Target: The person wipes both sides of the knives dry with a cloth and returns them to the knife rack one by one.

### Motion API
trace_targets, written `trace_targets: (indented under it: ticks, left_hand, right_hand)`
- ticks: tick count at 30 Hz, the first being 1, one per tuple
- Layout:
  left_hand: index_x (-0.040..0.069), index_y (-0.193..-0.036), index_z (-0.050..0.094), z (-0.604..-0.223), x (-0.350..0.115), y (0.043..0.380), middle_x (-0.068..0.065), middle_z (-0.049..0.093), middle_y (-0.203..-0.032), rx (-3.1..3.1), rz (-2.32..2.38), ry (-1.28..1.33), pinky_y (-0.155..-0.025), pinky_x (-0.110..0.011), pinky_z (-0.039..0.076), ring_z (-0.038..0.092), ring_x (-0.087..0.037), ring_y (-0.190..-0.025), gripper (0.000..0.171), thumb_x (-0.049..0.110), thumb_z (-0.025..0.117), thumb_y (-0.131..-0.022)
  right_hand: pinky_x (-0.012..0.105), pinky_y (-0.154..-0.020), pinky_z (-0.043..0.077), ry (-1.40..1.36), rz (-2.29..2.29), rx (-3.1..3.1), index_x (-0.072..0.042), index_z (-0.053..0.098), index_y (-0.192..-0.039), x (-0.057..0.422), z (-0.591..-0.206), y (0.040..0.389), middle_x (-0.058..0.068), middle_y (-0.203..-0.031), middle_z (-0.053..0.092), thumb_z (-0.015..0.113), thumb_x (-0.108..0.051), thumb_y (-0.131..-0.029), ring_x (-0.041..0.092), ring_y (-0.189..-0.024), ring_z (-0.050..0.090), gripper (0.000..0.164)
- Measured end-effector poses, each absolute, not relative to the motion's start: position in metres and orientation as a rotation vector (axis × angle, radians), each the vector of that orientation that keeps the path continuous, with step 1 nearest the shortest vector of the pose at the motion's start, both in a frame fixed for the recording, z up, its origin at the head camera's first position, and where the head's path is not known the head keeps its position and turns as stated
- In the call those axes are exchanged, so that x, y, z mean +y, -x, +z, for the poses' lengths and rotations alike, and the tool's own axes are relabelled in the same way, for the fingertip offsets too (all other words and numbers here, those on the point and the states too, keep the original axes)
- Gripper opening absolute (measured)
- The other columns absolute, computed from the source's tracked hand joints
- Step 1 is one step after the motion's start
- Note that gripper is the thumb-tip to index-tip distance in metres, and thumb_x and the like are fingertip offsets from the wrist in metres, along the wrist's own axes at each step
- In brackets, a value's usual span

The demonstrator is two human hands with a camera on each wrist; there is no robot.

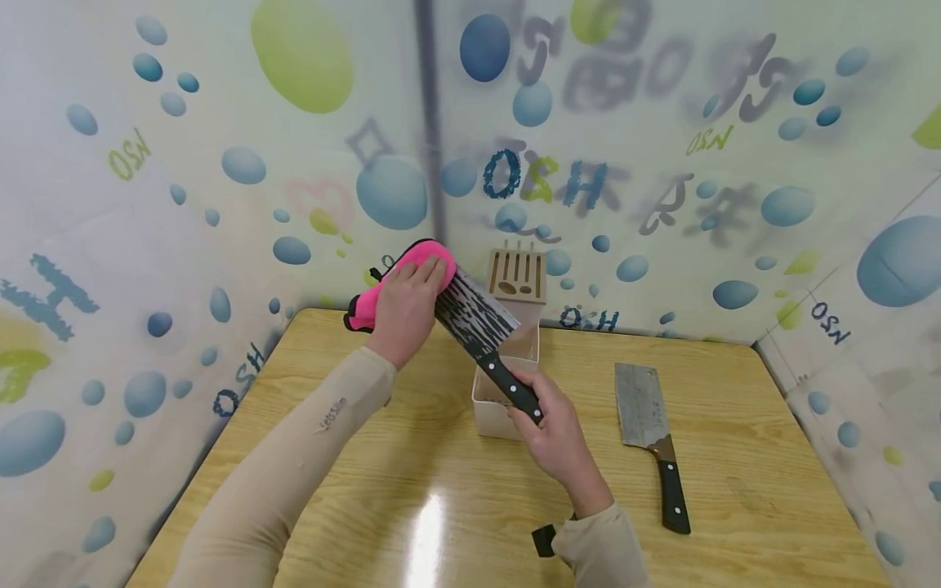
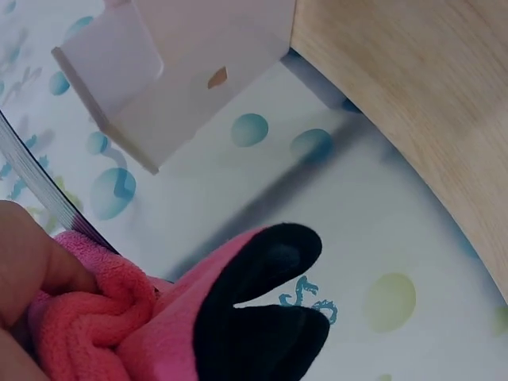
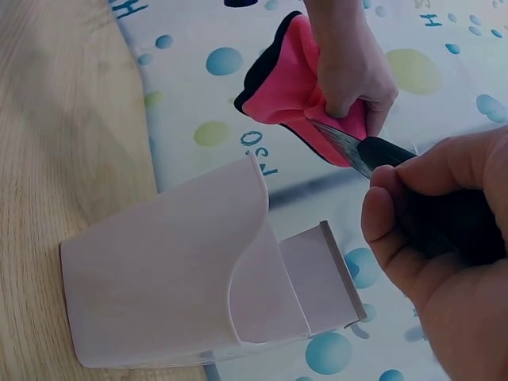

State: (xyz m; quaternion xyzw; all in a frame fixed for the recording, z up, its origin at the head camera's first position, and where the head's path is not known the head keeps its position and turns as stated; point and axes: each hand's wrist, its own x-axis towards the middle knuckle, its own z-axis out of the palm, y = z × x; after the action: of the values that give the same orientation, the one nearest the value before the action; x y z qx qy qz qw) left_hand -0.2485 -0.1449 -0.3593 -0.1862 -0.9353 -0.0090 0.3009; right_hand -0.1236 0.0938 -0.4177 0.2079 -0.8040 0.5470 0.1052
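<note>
In the head view my left hand point(image 1: 406, 314) pinches a pink cloth with black edging point(image 1: 367, 309) over the far end of a cleaver's blade. The cleaver point(image 1: 476, 317) has a dark, streaked blade and is raised over the table, tilted. My right hand point(image 1: 553, 429) grips its black riveted handle point(image 1: 503, 382). The left wrist view shows the cloth point(image 2: 87, 317) bunched under the fingers, with the blade's edge point(image 2: 48, 186) beside it. In the right wrist view the cloth point(image 3: 290, 79) is folded about the blade, and my right hand's fingers curl round the handle.
Behind the cleaver stands a white knife holder point(image 1: 494, 420) with a slotted wooden top point(image 1: 518, 276). A second cleaver point(image 1: 642, 404) lies flat on the wooden table point(image 1: 742, 457) at the right. Patterned sheeting point(image 1: 647, 163) encloses the table at the back and sides.
</note>
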Motion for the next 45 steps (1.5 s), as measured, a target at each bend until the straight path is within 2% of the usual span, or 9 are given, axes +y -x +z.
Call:
trace_targets:
  ticks: [15,26,31,38,45]
  left_hand:
    - [0.004,-0.146,0.058,-0.371,-0.131,0.228,-0.012,0.061,-0.146,-2.473,0.037,0.643,-0.105,-0.046,0.053,0.064,-0.034,-0.123,0.056,0.004,0.072,-0.092]
    - [0.006,-0.141,0.063,-0.383,-0.108,0.208,-0.010,0.066,-0.139,-2.364,-0.048,0.754,-0.100,-0.043,0.056,0.067,-0.032,-0.114,0.054,0.002,0.077,-0.090]
    - [0.007,-0.140,0.064,-0.383,-0.098,0.199,-0.009,0.067,-0.139,-2.326,-0.016,0.826,-0.098,-0.040,0.055,0.066,-0.030,-0.113,0.050,0.002,0.075,-0.091]
    - [0.008,-0.141,0.064,-0.384,-0.089,0.186,-0.007,0.064,-0.143,-2.310,0.002,0.891,-0.099,-0.039,0.054,0.065,-0.029,-0.115,0.048,0.004,0.073,-0.094]
    - [0.009,-0.141,0.064,-0.385,-0.085,0.177,-0.005,0.066,-0.141,-2.294,-0.008,0.879,-0.094,-0.037,0.056,0.065,-0.027,-0.111,0.048,0.000,0.070,-0.095]
  right_hand:
    - [0.031,-0.080,0.054,-0.589,1.603,-2.351,0.003,0.060,-0.135,0.097,-0.421,0.125,0.019,-0.124,0.065,0.070,0.008,-0.091,0.027,-0.099,0.062,0.045]
    - [0.030,-0.079,0.055,-0.568,1.599,-2.344,0.003,0.060,-0.135,0.098,-0.422,0.128,0.021,-0.125,0.065,0.068,0.006,-0.092,0.029,-0.100,0.063,0.044]
    - [0.032,-0.081,0.056,-0.558,1.599,-2.340,0.004,0.060,-0.135,0.100,-0.420,0.130,0.022,-0.126,0.065,0.069,0.007,-0.091,0.030,-0.100,0.064,0.045]
    - [0.045,-0.091,0.056,-0.552,1.593,-2.355,0.005,0.058,-0.136,0.099,-0.418,0.130,0.021,-0.134,0.064,0.070,0.007,-0.092,0.033,-0.110,0.065,0.045]
    - [0.039,-0.087,0.055,-0.528,1.584,-2.372,0.004,0.058,-0.137,0.099,-0.420,0.131,0.021,-0.134,0.064,0.069,0.007,-0.091,0.033,-0.108,0.065,0.047]
